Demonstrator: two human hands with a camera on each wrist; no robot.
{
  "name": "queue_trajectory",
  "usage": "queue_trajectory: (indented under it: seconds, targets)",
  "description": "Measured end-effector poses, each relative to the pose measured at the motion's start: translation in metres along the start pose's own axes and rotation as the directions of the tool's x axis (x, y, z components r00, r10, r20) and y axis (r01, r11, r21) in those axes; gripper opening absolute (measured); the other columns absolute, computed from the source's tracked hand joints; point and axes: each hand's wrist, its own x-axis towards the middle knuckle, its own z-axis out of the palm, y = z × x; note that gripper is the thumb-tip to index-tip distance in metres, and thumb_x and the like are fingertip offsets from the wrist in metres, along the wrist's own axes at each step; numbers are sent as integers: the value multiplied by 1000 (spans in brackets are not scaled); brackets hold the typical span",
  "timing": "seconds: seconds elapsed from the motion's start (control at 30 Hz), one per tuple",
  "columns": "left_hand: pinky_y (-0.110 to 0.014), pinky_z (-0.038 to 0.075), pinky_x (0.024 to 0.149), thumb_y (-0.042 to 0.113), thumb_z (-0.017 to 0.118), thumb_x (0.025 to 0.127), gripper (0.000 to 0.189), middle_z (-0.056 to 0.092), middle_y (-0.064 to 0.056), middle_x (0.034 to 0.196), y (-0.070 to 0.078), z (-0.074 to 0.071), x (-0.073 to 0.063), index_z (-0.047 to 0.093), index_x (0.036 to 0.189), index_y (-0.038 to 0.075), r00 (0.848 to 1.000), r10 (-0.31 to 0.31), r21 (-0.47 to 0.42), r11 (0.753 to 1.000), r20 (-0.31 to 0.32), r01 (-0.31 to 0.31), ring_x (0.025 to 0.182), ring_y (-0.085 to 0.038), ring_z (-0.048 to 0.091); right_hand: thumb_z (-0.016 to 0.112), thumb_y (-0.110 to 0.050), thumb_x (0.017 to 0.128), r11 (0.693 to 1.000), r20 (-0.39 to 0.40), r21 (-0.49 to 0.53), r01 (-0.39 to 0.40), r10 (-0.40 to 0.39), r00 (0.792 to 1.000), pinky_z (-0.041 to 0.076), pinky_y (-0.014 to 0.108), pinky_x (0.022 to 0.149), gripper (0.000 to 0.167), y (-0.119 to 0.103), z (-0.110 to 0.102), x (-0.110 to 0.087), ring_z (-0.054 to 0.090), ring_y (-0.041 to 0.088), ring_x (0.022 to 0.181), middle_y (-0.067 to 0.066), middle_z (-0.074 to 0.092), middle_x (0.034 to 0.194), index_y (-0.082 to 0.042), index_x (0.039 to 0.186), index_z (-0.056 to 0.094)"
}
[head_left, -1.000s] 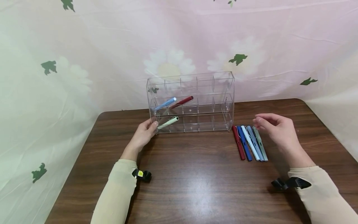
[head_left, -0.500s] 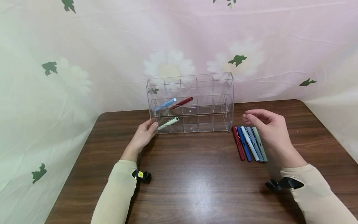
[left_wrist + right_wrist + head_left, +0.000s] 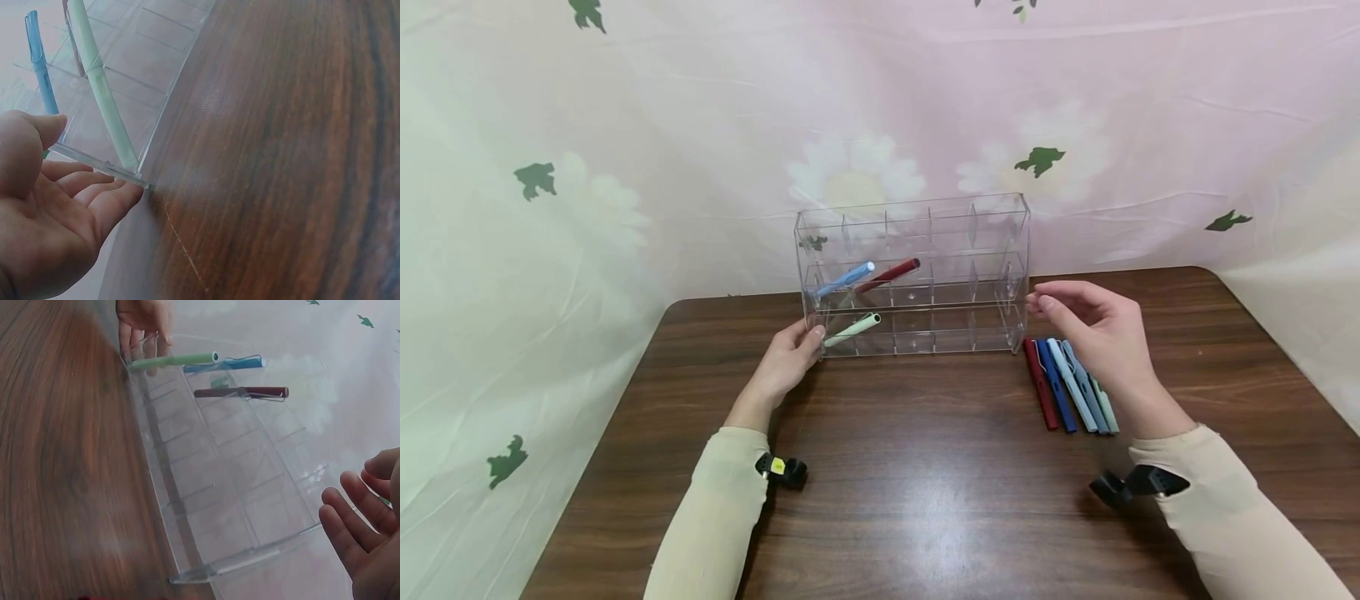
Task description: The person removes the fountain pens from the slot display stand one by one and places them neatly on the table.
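A clear acrylic pen organizer (image 3: 951, 318) with tiered compartments stands at the back of the table. My left hand (image 3: 781, 368) grips its left side panel, thumb on one face and fingers on the other, as the left wrist view shows. Three pens lean inside at its left end: a light blue pen (image 3: 845, 281) and a dark red pen (image 3: 889, 276) higher up, a light green pen (image 3: 103, 87) in the front tier. Fingers loosely bent and holding nothing, my right hand (image 3: 1101, 333) hovers by the organizer's right side, fingertips right at its edge in the head view.
Several capped pens lie side by side right of the organizer, from a dark red pen (image 3: 1041, 387) to a green pen (image 3: 1106, 408) partly hidden under my right hand. A floral cloth (image 3: 715, 150) hangs behind the wooden table (image 3: 880, 467).
My right hand has moved left, from beside the row of pens over to the organizer's right side. The left hand keeps its grip, and the pens have stayed put.
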Motion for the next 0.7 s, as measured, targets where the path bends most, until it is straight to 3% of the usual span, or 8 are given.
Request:
queue_trajectory:
  seconds: [0.7]
  targets:
    - [-54, 40, 126, 29, 44, 118, 57, 41, -25, 170, -1, 0, 1, 36, 166, -2, 1000, 11, -10, 1000, 2, -11, 157, -40, 41, 69, -2, 104, 996, 90, 63, 67, -73, 993, 59, 12, 92, 30, -3, 36, 17, 75, -1, 113, -12, 80, 123, 3, 133, 73]
